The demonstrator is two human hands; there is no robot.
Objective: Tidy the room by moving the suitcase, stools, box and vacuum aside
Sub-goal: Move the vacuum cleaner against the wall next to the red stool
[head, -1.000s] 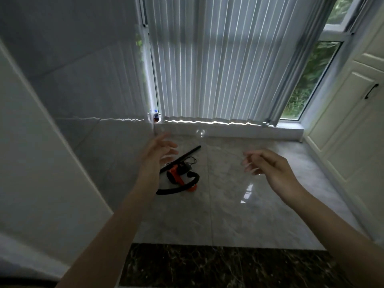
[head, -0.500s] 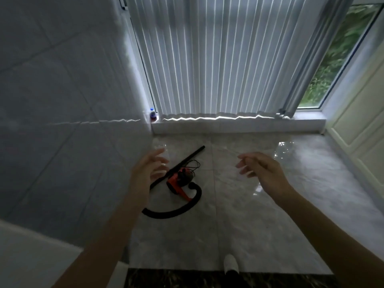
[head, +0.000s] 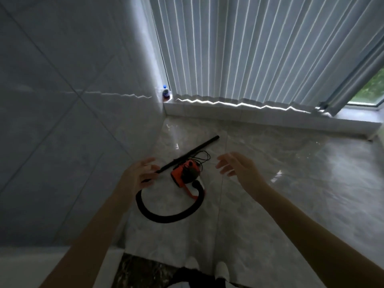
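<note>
An orange vacuum (head: 185,173) lies on the pale marble floor (head: 291,194), near the corner where the tiled wall (head: 62,121) on the left meets the low window sill (head: 249,115). Its rigid black wand (head: 194,153) has its long axis on a diagonal, running from lower left to upper right, with the free tip pointing up and right toward the sill. The orange body sits just beside the wand's lower half, and a thin black cord (head: 202,157) is bunched loosely against its upper side. A thick black hose (head: 166,216) leaves the lower end of the body and sweeps down and round to the left in a wide open loop on the floor.

Both bare arms reach forward over the vacuum. The left hand (head: 138,177) hovers at the wand's lower end, fingers (head: 148,164) spread and lightly bent, holding nothing; whether they touch the wand cannot be told. The right hand (head: 242,169) is to the right of the body, apart from it, fingers relaxed and slightly curved, also empty.

A small dark bottle (head: 165,93) with a blue cap stands upright at the left end of the sill, beneath vertical blinds (head: 249,48). 2 white shoes (head: 222,269) show at the bottom edge.
</note>
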